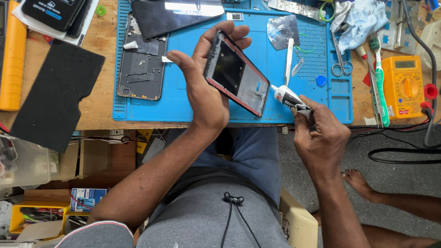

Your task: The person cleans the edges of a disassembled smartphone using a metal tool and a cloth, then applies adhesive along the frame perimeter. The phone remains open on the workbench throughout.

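Observation:
My left hand (202, 88) holds a phone frame (237, 74) with a red rim, tilted up above the blue work mat (191, 102). My right hand (320, 134) grips a small glue tube (288, 97), its white nozzle touching the frame's lower right edge. A phone back housing (142, 59) lies flat on the mat to the left. A dark screen panel (173, 11) rests at the mat's far side.
Scissors (340, 62), tweezers (289, 59), a green toothbrush (379, 82) and a yellow multimeter (403, 86) sit to the right. A black foam pad (56, 95) and an orange meter (3, 52) lie left. Black cables (410, 154) hang off the table edge. Another person's bare foot (358, 181) rests on the floor at right.

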